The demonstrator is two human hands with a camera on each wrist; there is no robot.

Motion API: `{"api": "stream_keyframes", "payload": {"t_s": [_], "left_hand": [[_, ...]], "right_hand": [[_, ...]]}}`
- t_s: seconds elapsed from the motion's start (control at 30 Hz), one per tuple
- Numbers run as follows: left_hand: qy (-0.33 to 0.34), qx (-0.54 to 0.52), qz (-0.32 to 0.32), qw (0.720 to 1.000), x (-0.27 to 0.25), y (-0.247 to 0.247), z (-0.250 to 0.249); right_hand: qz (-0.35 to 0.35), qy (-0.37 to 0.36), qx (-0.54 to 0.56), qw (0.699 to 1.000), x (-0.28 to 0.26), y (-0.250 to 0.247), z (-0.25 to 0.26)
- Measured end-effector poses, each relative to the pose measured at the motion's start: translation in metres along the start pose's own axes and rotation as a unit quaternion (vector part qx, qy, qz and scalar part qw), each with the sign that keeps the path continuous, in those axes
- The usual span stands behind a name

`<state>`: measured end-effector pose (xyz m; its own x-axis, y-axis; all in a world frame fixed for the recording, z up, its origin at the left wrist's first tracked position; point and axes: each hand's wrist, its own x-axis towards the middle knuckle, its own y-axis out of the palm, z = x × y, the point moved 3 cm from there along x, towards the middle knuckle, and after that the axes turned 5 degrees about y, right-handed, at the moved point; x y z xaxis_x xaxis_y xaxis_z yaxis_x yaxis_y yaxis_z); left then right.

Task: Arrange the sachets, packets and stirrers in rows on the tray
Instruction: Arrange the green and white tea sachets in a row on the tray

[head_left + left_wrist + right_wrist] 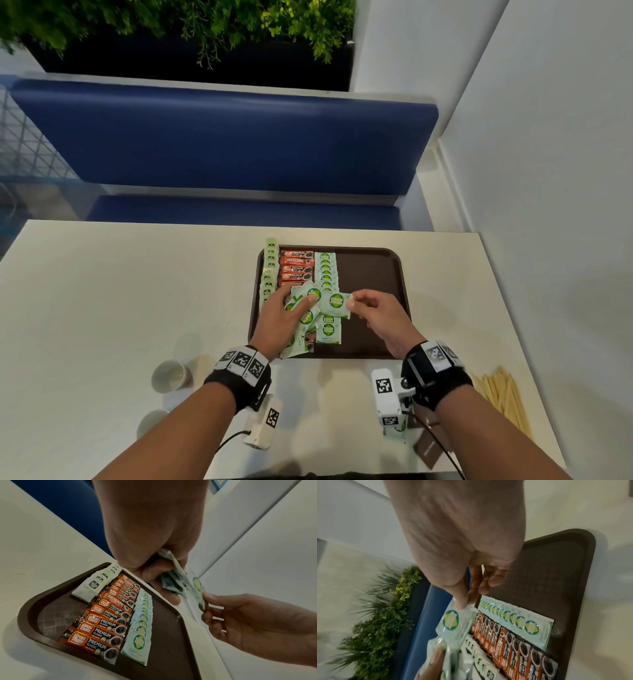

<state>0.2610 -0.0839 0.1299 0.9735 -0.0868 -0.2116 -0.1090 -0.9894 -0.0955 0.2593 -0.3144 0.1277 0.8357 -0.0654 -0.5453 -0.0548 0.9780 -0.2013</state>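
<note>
Tray [370, 270] mid-table: 3 sachet rows [296, 269] on its left; stirrers [503, 397] right; cups [169, 377] left.

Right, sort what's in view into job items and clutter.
Job: brown plastic tray; green-and-white Coco Sugar sachets; orange coffee packets; pale tea bags; wooden stirrers.
Clutter: white paper cups; brown card.

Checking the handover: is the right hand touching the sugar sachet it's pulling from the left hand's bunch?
Touching: the right wrist view shows the right hand pinching the sugar sachet.
</note>
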Motion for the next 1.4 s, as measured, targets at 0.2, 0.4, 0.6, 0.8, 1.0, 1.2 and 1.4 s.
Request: {"api": "stream_keyframes", "payload": {"t_s": [0.2,0.4,0.6,0.8,1.0,1.2,1.4], "left_hand": [[-0.034,0.009,-0.059,0.998,0.001,-0.022,0.008],[-0.042,-0.017,-0.074,0.996,-0.005,-0.036,0.011],[-0.057,-0.015,-0.088,0.994,-0.009,-0.043,0.012],[-0.067,-0.027,-0.084,0.994,-0.007,-0.042,0.008],[-0.068,-0.038,-0.080,0.994,-0.007,-0.041,0.008],[-0.073,-0.027,-0.082,0.994,-0.006,-0.045,0.013],[-0.075,-0.031,-0.078,0.994,-0.005,-0.046,0.014]], "right_hand": [[-0.075,0.084,-0.077,0.991,0.036,0.007,-0.064],[-0.088,0.163,-0.259,0.948,0.053,0.040,-0.115],[-0.091,0.193,-0.292,0.932,0.062,0.049,-0.140],[-0.106,0.200,-0.274,0.935,0.041,0.047,-0.121],[-0.107,0.190,-0.274,0.937,0.037,0.052,-0.109],[-0.103,0.188,-0.285,0.934,0.036,0.052,-0.106],[-0.107,0.188,-0.285,0.934,0.036,0.050,-0.108]]}}
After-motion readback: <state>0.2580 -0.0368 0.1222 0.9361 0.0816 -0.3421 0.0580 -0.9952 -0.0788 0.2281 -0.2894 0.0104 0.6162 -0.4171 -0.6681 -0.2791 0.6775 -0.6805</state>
